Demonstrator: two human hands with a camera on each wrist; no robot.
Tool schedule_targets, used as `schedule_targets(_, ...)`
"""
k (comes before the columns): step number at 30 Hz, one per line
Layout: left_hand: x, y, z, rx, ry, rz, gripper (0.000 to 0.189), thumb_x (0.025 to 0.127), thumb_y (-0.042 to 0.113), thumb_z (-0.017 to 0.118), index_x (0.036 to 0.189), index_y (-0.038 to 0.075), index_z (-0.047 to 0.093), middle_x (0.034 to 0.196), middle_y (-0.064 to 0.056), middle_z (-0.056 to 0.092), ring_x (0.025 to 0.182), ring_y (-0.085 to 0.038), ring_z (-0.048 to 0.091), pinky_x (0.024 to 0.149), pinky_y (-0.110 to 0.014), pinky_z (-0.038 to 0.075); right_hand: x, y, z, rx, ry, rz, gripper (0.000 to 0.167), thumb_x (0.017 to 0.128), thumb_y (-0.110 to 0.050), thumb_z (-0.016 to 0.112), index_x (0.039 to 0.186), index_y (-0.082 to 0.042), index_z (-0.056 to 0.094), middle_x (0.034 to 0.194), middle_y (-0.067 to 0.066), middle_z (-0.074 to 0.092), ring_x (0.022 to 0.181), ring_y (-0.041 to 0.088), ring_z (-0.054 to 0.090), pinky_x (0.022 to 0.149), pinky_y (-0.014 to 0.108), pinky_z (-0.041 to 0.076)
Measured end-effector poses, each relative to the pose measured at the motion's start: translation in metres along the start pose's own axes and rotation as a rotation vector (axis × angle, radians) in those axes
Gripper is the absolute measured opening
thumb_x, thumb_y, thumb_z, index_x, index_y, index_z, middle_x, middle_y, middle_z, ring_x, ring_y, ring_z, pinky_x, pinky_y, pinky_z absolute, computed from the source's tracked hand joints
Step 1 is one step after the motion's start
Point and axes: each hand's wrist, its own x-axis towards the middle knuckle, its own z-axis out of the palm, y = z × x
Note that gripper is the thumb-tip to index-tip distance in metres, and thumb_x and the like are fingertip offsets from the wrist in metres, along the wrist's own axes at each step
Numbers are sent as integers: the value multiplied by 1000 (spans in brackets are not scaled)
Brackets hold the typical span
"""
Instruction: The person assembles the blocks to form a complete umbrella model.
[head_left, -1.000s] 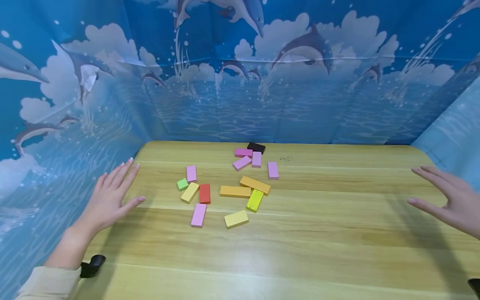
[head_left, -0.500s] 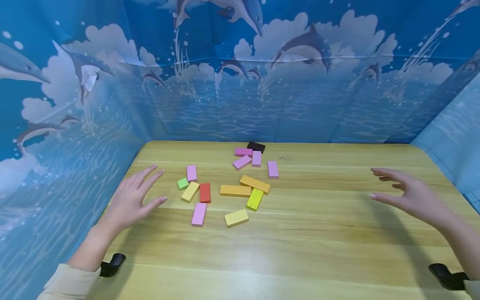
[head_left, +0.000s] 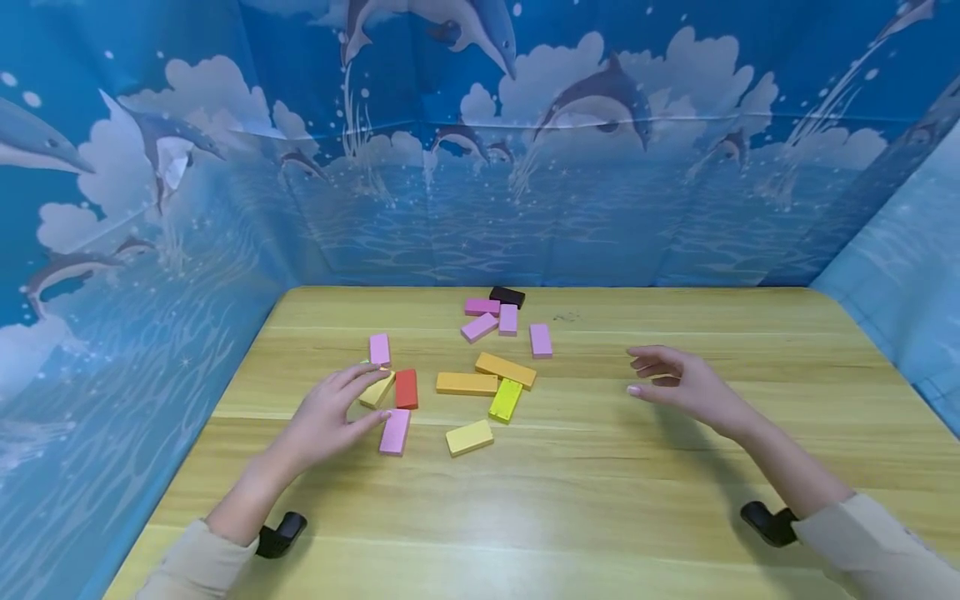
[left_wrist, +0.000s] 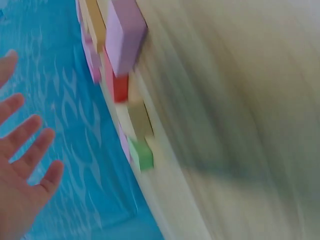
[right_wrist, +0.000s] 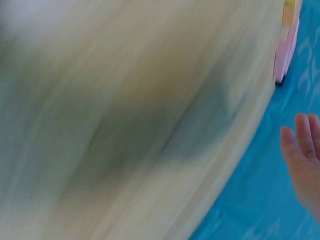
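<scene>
Flat toy blocks lie scattered across the middle of the wooden table. My left hand [head_left: 326,421] hovers over the left cluster with fingers spread and nothing held. Its fingers overlap a pale yellow block [head_left: 380,390] and a green block [left_wrist: 141,154], mostly hidden in the head view. The thumb tip overlaps a pink block [head_left: 395,432]; a red block [head_left: 406,389] lies just beyond the fingertips. To the right of all the blocks, my right hand [head_left: 693,387] hangs above bare wood, its fingers loosely bent and holding nothing.
Two orange blocks [head_left: 467,384], a bright yellow block [head_left: 506,402] and another pale yellow block [head_left: 469,438] lie centrally. Behind them are several pink blocks [head_left: 541,342] and a black block [head_left: 507,297]. A blue dolphin-print curtain [head_left: 465,208] borders the table [head_left: 600,517].
Both hands have moved inward from the table's sides. The left now overlaps the left cluster, and the right has come well toward the middle. The blocks stay where they were.
</scene>
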Motion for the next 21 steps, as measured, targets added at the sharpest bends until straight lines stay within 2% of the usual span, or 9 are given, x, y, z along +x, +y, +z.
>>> schedule_targets(5, 5, 14, 16, -75, -26, -16, 39, 81, 24, 73, 114, 5, 63, 113, -6, 61, 95, -21, 60, 75, -35, 52, 19, -6, 30, 141, -46, 17, 59, 85, -22, 69, 134, 2, 45, 122, 24, 52, 108, 34, 54, 82, 25, 49)
schedule_targets(8, 8, 19, 25, -133, -38, -11, 36, 81, 22, 73, 111, 5, 64, 109, -5, 61, 85, -18, 60, 70, -30, 51, 28, -10, 45, 154, -71, 13, 59, 85, -22, 70, 132, 4, 46, 120, 24, 54, 107, 32, 56, 82, 27, 50)
schedule_targets(12, 10, 24, 36, -268, -104, -53, 36, 83, 20, 72, 114, 5, 63, 102, -7, 60, 64, -10, 55, 60, -23, 47, 36, -15, 62, 159, -90, 20, 59, 84, -22, 71, 130, 6, 48, 117, 23, 56, 104, 30, 58, 83, 27, 50)
schedule_targets(15, 13, 26, 43, -326, -155, -106, 38, 83, 21, 72, 116, 5, 62, 97, -7, 58, 63, -9, 53, 60, -22, 46, 41, -18, 72, 174, -94, 36, 56, 83, -19, 71, 128, 7, 49, 115, 23, 58, 102, 28, 59, 83, 28, 50)
schedule_targets(21, 20, 33, 50, -367, -218, -177, 41, 81, 22, 73, 117, 5, 62, 109, -8, 63, 90, -20, 59, 74, -29, 49, 50, -22, 88, 190, -93, 71, 53, 84, -17, 71, 126, 7, 51, 111, 20, 60, 97, 25, 59, 82, 31, 50)
